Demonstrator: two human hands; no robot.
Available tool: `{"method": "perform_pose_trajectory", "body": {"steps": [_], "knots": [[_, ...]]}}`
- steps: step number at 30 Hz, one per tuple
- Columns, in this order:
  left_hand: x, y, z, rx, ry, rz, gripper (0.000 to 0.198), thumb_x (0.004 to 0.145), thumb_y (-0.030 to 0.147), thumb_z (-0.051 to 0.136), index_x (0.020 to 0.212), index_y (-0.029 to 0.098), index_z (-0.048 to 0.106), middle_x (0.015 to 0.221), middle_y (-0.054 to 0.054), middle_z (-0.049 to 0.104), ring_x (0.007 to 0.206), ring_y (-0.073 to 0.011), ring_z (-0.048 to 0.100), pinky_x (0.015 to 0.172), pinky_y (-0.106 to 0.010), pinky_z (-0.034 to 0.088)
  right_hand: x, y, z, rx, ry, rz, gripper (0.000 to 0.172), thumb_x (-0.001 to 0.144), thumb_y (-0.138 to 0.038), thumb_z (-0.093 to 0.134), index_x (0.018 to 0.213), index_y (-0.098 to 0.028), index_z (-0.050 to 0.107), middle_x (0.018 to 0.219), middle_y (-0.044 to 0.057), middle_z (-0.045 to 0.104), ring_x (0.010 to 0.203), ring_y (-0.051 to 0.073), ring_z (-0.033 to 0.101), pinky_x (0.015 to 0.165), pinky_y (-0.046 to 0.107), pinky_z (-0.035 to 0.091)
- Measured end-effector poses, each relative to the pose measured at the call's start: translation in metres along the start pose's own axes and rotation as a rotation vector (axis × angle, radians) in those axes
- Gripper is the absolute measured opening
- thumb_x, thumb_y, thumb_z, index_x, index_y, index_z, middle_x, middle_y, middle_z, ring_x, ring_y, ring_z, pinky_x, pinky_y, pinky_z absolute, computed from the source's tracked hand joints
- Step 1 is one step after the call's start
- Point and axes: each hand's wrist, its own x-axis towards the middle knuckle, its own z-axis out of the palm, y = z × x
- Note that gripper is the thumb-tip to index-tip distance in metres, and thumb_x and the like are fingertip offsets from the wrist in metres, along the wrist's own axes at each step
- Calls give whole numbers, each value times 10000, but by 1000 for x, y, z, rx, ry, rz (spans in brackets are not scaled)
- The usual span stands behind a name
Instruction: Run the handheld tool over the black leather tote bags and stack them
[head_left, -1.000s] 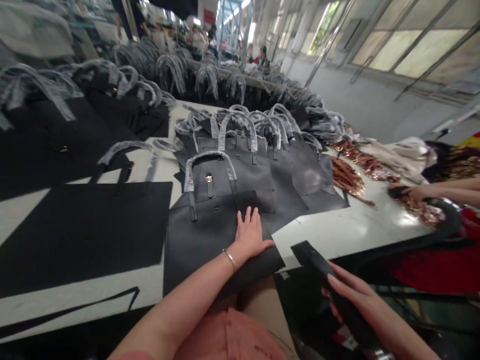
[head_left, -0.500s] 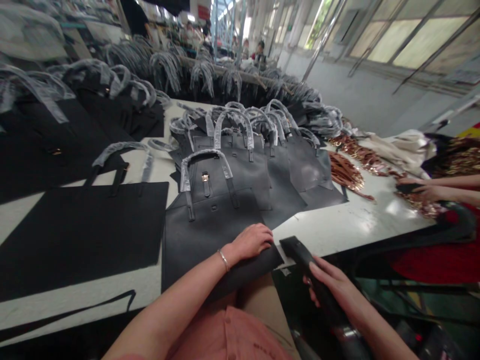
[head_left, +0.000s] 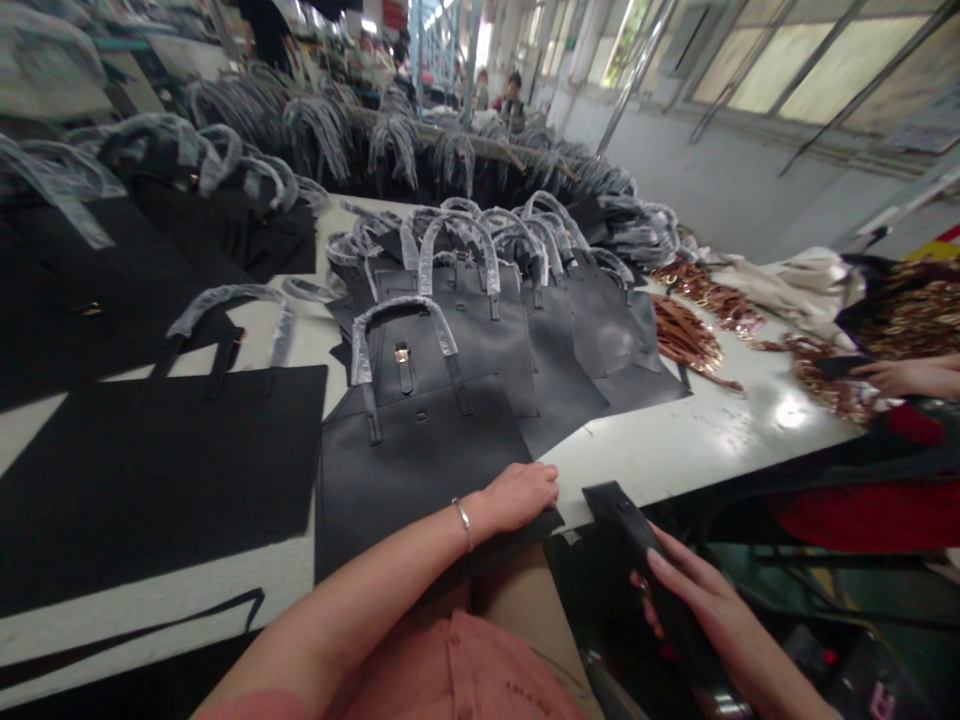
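A flat black handbag panel [head_left: 450, 430] lies in front of me, its handle [head_left: 401, 305] wrapped in clear plastic and a gold-coloured buckle [head_left: 402, 353] on its strap. My left hand [head_left: 523, 494] is at its lower right edge, fingers curled down over the edge. Off the table's front edge, my right hand [head_left: 694, 590] grips a long black hand-held tool [head_left: 637, 545]. The tool's flat, wide end is right of the panel and apart from it. Its lower body is partly hidden by my hand, and I cannot tell its exact kind.
Several similar panels [head_left: 559, 330] overlap behind this one. Another black panel [head_left: 172, 470] lies left, with more stacked beyond. Brown straps [head_left: 686, 335] with gold-coloured metal parts lie on the white table [head_left: 637, 440] at right. Another person's hand [head_left: 907, 378] is at the far right.
The tool in my right hand has moved a little rightward, farther from the panel. My left hand has slid slightly right along the panel's edge. The view has shifted slightly.
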Motion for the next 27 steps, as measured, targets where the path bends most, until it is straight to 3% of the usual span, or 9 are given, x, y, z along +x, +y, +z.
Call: {"method": "perform_pose_trajectory", "body": {"steps": [6,12,18,23,27], "knots": [[-3,7,-7,-157,-10,-215,234,918,322,516,787,181,651,872,-37,634,804,-168,604,650,-239,436,-1,-1,0,-12,-11,-4,883,692,-563,711,1437,-229,376,725,14,674,500,149,594,428,243,474],[-7,2,-19,-319,-23,-203,201,893,319,548,783,186,649,864,-22,670,811,-162,621,684,-220,423,-8,-1,3,-36,-139,-1,873,748,-546,675,1468,-216,306,770,9,668,539,138,583,488,252,472],[-8,-5,-25,-471,-116,-184,228,881,294,541,725,170,652,738,-2,657,702,-137,590,631,-210,390,-8,2,4,-47,-179,-10,897,742,-555,677,1475,-224,281,772,3,666,527,133,582,485,257,464],[-13,-9,-17,-544,49,-337,141,849,183,542,743,147,627,810,-23,634,753,-133,575,690,-203,415,-7,3,5,-67,-296,54,778,803,-492,639,1464,-245,311,751,-15,640,488,115,585,459,240,449],[-15,-7,-9,-506,104,-332,148,878,189,511,768,150,602,868,-42,599,780,-138,557,719,-215,424,-3,-5,11,-47,-360,122,699,838,-468,607,1444,-240,345,737,-14,638,488,113,596,457,227,454]]}}
